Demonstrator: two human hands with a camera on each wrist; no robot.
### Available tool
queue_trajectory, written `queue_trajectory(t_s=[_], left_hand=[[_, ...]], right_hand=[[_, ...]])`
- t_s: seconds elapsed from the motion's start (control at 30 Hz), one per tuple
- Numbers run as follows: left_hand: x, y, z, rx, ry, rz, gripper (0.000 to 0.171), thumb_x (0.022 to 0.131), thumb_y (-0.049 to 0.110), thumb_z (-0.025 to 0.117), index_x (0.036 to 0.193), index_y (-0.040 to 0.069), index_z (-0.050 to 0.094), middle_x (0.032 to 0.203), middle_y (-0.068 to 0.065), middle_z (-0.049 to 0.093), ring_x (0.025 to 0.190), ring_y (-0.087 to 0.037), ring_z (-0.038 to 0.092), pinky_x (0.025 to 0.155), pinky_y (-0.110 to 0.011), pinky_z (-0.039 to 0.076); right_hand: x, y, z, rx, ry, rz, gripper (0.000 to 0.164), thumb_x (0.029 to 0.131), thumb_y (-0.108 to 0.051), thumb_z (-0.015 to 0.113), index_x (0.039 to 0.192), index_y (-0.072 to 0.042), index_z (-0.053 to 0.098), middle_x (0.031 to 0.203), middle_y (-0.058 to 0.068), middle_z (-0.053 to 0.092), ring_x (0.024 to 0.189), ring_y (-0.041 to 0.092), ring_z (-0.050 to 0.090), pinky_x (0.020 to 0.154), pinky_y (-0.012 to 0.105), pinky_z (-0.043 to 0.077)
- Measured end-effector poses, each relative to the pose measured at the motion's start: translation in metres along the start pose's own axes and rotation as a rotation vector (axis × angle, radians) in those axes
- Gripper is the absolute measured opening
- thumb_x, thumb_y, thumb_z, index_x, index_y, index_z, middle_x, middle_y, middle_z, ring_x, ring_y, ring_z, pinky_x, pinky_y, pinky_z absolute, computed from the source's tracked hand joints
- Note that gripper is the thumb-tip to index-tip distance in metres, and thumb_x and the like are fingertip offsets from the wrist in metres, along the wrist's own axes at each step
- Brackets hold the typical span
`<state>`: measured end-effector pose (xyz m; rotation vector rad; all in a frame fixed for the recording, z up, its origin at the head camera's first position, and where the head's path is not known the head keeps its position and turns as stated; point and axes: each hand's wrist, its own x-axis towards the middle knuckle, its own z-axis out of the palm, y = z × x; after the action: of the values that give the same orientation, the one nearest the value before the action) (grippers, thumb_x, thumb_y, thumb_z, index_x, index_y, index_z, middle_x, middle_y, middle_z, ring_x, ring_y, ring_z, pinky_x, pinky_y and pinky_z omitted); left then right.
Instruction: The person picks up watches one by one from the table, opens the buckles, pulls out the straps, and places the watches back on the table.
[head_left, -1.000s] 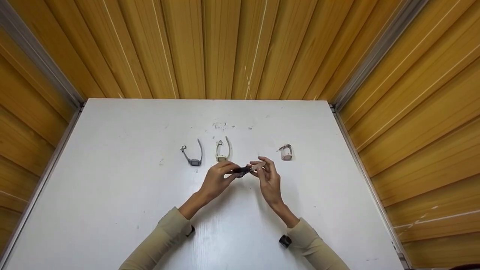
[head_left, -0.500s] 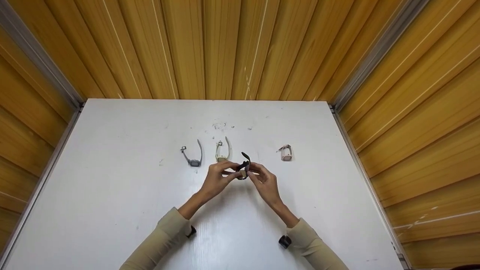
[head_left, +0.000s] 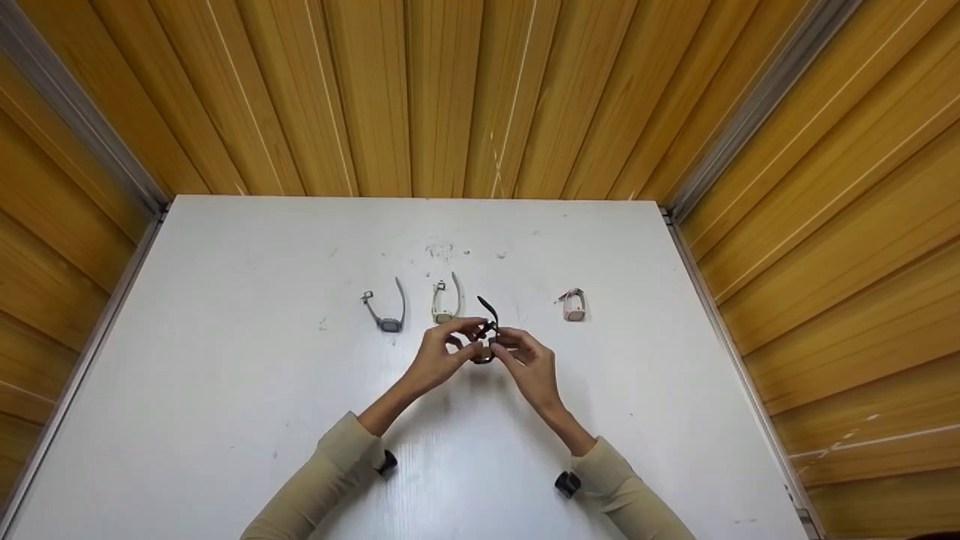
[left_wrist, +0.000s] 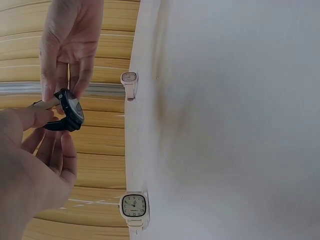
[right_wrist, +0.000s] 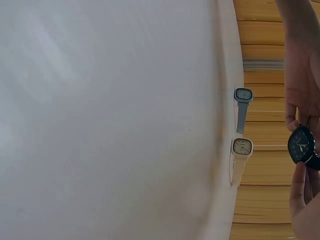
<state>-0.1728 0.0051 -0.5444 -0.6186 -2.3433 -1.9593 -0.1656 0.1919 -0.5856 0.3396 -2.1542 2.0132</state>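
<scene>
A black wristwatch (head_left: 484, 358) is held up over the middle of the table, between both hands. My left hand (head_left: 442, 352) pinches its left side with thumb and fingers. On the other side, my right hand (head_left: 531, 367) pinches the case and band between thumb and fingertips. One free strap end sticks up above the fingers. In the right wrist view the watch's dark dial (right_wrist: 301, 146) shows. A tan piece (left_wrist: 47, 104) lies inside the band in the left wrist view; its kind is unclear. The buckle is mostly hidden by fingers.
On the white table (head_left: 225, 360) lie a grey-blue watch (head_left: 390, 325) and a cream watch (head_left: 444, 318), both with straps spread. To the right is a pink watch (head_left: 574, 316) with its band looped. Wood-patterned walls (head_left: 435, 97) stand around the table.
The right hand's spread fingers have closed in on the watch. The black watch has turned from lying sideways to a loop, its strap end now pointing up and leaning slightly left.
</scene>
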Motion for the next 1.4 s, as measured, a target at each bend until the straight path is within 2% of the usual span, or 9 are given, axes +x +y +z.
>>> queue_trajectory(t_s=[0.17,0.3,0.47,0.57,0.7,0.93,1.2,1.4], left_hand=[[0.002,-0.001,0.001,-0.028,0.019,-0.027,0.029,0.095,0.004,0.069,0.123,-0.005,0.068,0.102,-0.022,0.072,0.095,-0.019,0.065,0.078,-0.024,0.052],[0.004,0.0,0.002,-0.015,0.041,-0.041,0.022,0.094,0.005,0.07,0.115,-0.003,0.072,0.099,-0.02,0.072,0.091,-0.014,0.064,0.078,-0.026,0.053],[0.004,0.004,0.0,0.001,0.023,-0.06,0.018,0.095,0.006,0.069,0.111,-0.003,0.073,0.099,-0.02,0.073,0.091,-0.015,0.064,0.08,-0.028,0.052],[0.006,-0.005,0.002,0.028,0.007,-0.079,0.02,0.095,0.006,0.07,0.112,-0.003,0.072,0.101,-0.02,0.072,0.093,-0.018,0.064,0.08,-0.027,0.051],[0.008,-0.023,0.006,0.062,0.018,-0.086,0.02,0.095,0.007,0.07,0.113,-0.002,0.073,0.102,-0.019,0.073,0.093,-0.016,0.063,0.078,-0.026,0.051],[0.008,-0.033,0.004,0.047,0.023,-0.065,0.019,0.092,0.015,0.075,0.11,0.006,0.077,0.098,-0.011,0.075,0.088,-0.005,0.061,0.075,-0.022,0.051],[0.007,-0.035,0.0,0.053,-0.015,-0.04,0.022,0.095,0.02,0.074,0.112,0.008,0.077,0.102,-0.009,0.077,0.093,-0.008,0.065,0.077,-0.021,0.052],[0.008,-0.035,-0.003,0.069,0.003,-0.036,0.02,0.097,0.021,0.071,0.112,0.009,0.077,0.107,-0.008,0.078,0.097,-0.011,0.066,0.079,-0.022,0.051]], right_hand=[[-0.001,-0.003,0.001,-0.023,-0.011,-0.025,0.026,0.089,0.007,0.072,0.115,0.008,0.071,0.106,0.026,0.074,0.094,0.009,0.073,0.081,0.02,0.061],[-0.002,0.003,0.001,-0.048,-0.02,-0.07,0.024,0.088,0.005,0.075,0.112,0.005,0.074,0.106,0.023,0.076,0.091,0.004,0.073,0.08,0.018,0.06],[-0.004,0.003,0.002,-0.058,-0.007,-0.065,0.02,0.088,0.007,0.074,0.107,0.007,0.075,0.106,0.024,0.076,0.091,0.004,0.073,0.08,0.015,0.059],[-0.004,-0.002,0.004,-0.048,0.002,-0.068,0.019,0.088,0.01,0.072,0.107,0.011,0.074,0.105,0.028,0.075,0.091,0.004,0.073,0.08,0.016,0.059],[-0.005,-0.016,0.007,-0.036,0.008,-0.095,0.019,0.088,0.012,0.071,0.106,0.014,0.072,0.104,0.031,0.073,0.091,0.005,0.073,0.08,0.016,0.06],[-0.008,-0.023,0.009,-0.022,0.018,-0.085,0.026,0.086,0.014,0.071,0.112,0.015,0.066,0.099,0.032,0.072,0.087,0.009,0.074,0.079,0.018,0.061],[-0.008,-0.022,0.008,-0.056,-0.014,-0.065,0.03,0.09,0.009,0.07,0.119,0.011,0.064,0.101,0.03,0.072,0.087,0.018,0.074,0.077,0.02,0.061],[-0.008,-0.022,0.01,-0.06,-0.006,-0.045,0.029,0.09,0.008,0.07,0.119,0.008,0.067,0.102,0.026,0.073,0.091,0.016,0.073,0.079,0.02,0.061]])
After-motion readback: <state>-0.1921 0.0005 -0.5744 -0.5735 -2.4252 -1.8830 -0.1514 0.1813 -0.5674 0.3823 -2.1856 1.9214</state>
